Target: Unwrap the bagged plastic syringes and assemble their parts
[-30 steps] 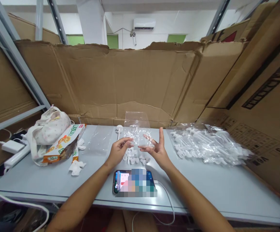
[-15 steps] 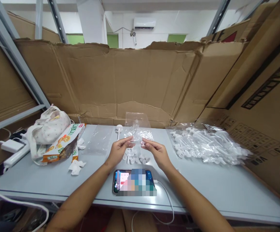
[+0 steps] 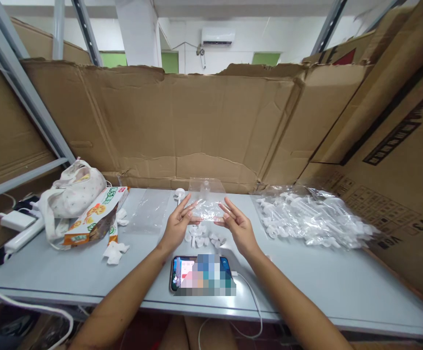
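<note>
A clear plastic bag (image 3: 208,206) is stretched between my two hands above the table. My left hand (image 3: 177,223) pinches its near left corner, with the other fingers spread along that side. At the near right corner, my right hand (image 3: 237,226) grips the bag in the same way. A small pale round shape shows at the bag's far end; I cannot tell whether it is inside or behind. Just under and in front of the bag lie several small white plastic pieces (image 3: 200,238). A white piece with a round top and thin stem (image 3: 179,193) stands beyond my left hand.
A phone (image 3: 202,275) with a cable lies in front of me. At left are flat clear bags (image 3: 149,211), crumpled tissue (image 3: 115,252), a snack packet (image 3: 96,218) and a white cloth bag (image 3: 76,189). Bagged white parts (image 3: 313,216) lie at right. Cardboard (image 3: 197,116) walls the back.
My fingers have spread out along the bag's sides, and the bag is pulled flatter and wider. Its far edge has dropped slightly toward me.
</note>
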The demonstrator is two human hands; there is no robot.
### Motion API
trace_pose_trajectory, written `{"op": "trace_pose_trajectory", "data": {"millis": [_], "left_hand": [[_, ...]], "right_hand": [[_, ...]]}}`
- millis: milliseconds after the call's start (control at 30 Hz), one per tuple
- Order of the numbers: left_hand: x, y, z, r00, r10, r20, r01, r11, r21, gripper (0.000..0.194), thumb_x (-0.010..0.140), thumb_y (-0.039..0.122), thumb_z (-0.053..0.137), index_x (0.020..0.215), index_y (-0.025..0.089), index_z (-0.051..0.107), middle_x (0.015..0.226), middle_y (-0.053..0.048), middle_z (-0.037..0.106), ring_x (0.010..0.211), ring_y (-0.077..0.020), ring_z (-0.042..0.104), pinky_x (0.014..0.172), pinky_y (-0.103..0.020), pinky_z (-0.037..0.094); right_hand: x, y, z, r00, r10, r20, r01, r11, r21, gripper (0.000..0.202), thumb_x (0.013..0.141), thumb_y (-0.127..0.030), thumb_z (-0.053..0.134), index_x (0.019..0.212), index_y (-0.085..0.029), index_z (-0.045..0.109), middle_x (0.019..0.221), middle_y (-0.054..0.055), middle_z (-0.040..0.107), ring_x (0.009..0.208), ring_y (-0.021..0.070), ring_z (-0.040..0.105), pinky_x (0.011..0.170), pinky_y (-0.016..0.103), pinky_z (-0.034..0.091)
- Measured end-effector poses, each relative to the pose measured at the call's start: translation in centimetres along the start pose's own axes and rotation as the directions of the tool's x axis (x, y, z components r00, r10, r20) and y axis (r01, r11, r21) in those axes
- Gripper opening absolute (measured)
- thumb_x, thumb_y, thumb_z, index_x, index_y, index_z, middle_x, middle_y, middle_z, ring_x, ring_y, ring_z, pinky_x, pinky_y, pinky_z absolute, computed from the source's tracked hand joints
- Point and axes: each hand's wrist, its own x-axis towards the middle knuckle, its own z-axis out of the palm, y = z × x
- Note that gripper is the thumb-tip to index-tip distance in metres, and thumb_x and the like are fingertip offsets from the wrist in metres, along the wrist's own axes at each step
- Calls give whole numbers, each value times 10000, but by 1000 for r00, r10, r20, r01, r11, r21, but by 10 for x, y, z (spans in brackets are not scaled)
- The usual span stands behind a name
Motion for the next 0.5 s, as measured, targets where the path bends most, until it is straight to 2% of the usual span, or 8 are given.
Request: {"op": "trace_pose_trajectory", "data": {"millis": [133, 267, 333, 400, 500], "left_hand": [[0, 1, 0, 1000, -5, -15, 5, 1000, 27, 571, 836, 383, 566, 1357, 206, 411, 1349, -157, 498, 803, -186, 699, 763, -339, 574], [-1, 1, -4, 999, 53, 13, -54, 991, 119, 512, 867, 359, 519, 1355, 244, 417, 1374, -114, 480, 831, -177, 693, 778, -335, 577], [-1, 5, -10, 993, 104, 62, -115, 970, 213, 451, 883, 347, 488, 1325, 262, 462, 1400, -86, 454, 806, -160, 694, 751, -312, 583], [-3, 13, -17, 984, 146, 98, -169, 939, 299, 395, 890, 337, 464, 1272, 252, 526, 1417, -76, 432, 757, -143, 696, 709, -288, 586], [-5, 28, -34, 980, 199, 26, -193, 900, 390, 395, 884, 331, 455, 1254, 225, 546, 1414, -88, 433, 703, -127, 692, 671, -267, 582]], "right_hand": [[1, -2, 1, 1000, -14, 23, 14, 1000, -4, 595, 779, -367, 652, 1338, -294, 459, 1296, 75, 566, 1307, 295, 390, 858, 486, 547], [-1, -5, -2, 994, -76, 85, 83, 993, -87, 575, 829, -362, 587, 1370, -345, 393, 1358, 39, 506, 1332, 280, 352, 846, 481, 555], [-3, -6, -7, 974, -127, 187, 166, 965, -205, 544, 864, -332, 539, 1379, -373, 367, 1422, 15, 430, 1294, 268, 414, 887, 480, 531], [-4, -7, -12, 936, -143, 321, 253, 909, -332, 561, 891, -281, 496, 1406, -390, 303, 1452, 18, 386, 1154, 237, 560, 940, 478, 489], [-5, -10, -19, 904, -125, 409, 315, 841, -441, 652, 910, -229, 451, 1446, -411, 126, 1483, 51, 332, 938, 181, 669, 931, 453, 485]]}}
